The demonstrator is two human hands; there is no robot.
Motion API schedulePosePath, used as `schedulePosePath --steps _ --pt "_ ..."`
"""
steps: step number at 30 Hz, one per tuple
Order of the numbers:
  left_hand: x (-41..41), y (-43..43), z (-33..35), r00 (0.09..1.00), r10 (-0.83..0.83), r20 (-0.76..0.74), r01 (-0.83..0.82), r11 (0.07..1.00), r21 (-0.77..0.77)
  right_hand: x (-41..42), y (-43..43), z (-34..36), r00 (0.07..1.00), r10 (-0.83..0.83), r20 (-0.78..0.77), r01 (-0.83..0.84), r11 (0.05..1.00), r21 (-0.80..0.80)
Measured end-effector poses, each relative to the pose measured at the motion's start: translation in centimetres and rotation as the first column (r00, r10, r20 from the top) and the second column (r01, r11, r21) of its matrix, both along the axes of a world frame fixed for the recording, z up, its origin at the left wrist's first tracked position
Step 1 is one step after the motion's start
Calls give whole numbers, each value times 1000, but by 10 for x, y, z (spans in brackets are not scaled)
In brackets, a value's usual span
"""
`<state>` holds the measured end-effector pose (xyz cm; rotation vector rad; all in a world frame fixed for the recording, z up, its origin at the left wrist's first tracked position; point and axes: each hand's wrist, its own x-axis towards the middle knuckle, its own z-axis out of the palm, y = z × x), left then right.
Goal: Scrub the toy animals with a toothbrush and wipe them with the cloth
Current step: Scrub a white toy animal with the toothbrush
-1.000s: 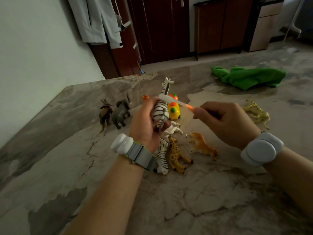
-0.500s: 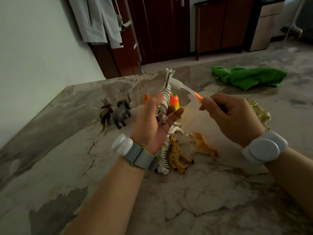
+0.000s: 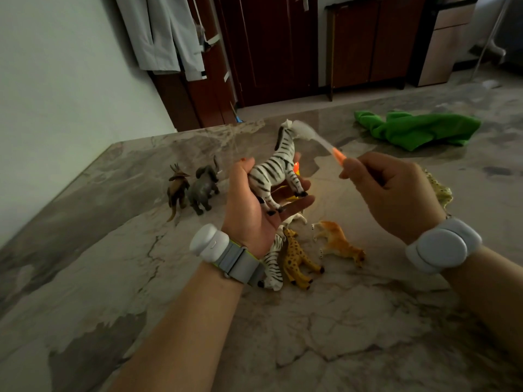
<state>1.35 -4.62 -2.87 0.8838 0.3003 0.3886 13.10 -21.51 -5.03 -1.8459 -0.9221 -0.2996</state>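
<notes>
The left hand (image 3: 254, 216) holds the zebra (image 3: 274, 171) in the air, thumb at its rump, fingers under the hooves. The right hand (image 3: 396, 193) grips the toothbrush (image 3: 319, 141), bristles at the zebra's head. The toy looks light, stiff and smooth; its body probably gives a firmer hold than the thin legs.

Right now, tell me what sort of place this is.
Probably a room in a home: a marble-patterned table, dark wooden cabinets along the far wall, and pale clothes hanging in the corner.
</notes>
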Motion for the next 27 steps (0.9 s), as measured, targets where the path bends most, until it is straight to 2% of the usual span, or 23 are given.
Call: schedulePosePath --steps 4,7,10,13,18,23,27 --pt "1 0 0 998 61 -24 -60 998 17 -11 3 1 987 155 -30 -157 984 -78" --pt "4 -1 2 990 137 -32 -138 989 -55 -17 2 2 960 273 -67 -280 946 -164" --pt "4 0 2 981 190 -38 -191 981 -42 -14 4 1 974 222 -54 -227 964 -140" --pt "2 -3 2 988 152 -7 -152 988 -21 -8 4 0 991 125 -50 -129 987 -96" --pt "1 -6 3 996 90 24 -89 995 -39 -17 2 2 959 281 -37 -284 951 -120" --pt "5 -7 0 997 56 61 -56 998 -13 -17 4 1 972 234 -18 -235 970 -64" --pt "0 -4 3 996 61 58 -63 998 22 -17 2 4 956 286 -68 -292 951 -98"
